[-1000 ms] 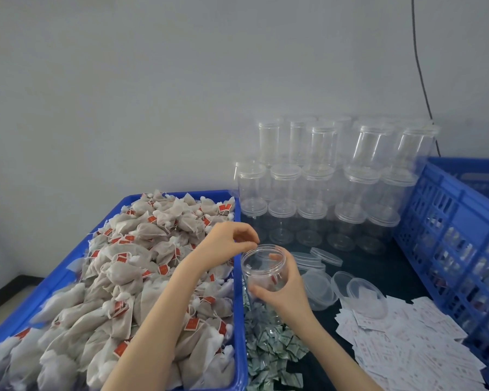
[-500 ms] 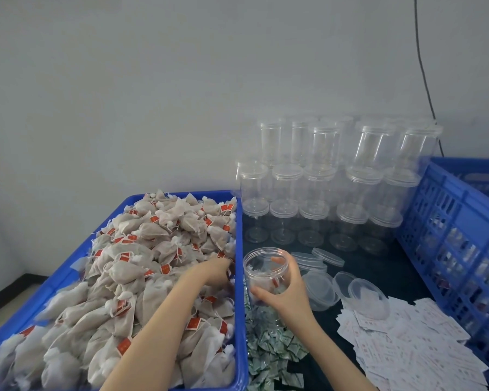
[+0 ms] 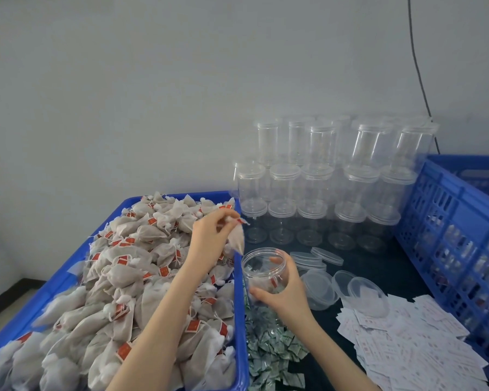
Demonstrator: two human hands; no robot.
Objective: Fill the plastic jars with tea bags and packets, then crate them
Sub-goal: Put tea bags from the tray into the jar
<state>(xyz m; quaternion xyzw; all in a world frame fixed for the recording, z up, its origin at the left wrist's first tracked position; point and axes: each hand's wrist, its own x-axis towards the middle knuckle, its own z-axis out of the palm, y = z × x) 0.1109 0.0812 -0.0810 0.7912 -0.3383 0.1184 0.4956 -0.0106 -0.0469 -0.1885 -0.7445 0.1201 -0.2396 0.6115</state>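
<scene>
My right hand grips a clear open plastic jar standing on the dark table; a bag or two lie inside it. My left hand pinches a grey tea bag by its top, and the bag hangs just left of and above the jar's rim. A blue tray at the left is heaped with tea bags with red tags. Small green-white packets lie below the jar. White paper packets spread at the right.
Stacked clear lidded jars stand against the wall behind. Loose clear lids lie right of the held jar. A blue slatted crate with filled jars stands at the far right. A black cable runs down the wall.
My left hand dipped into the tea bag heap, then rose with one tea bag toward the jar. My right hand stayed on the jar.
</scene>
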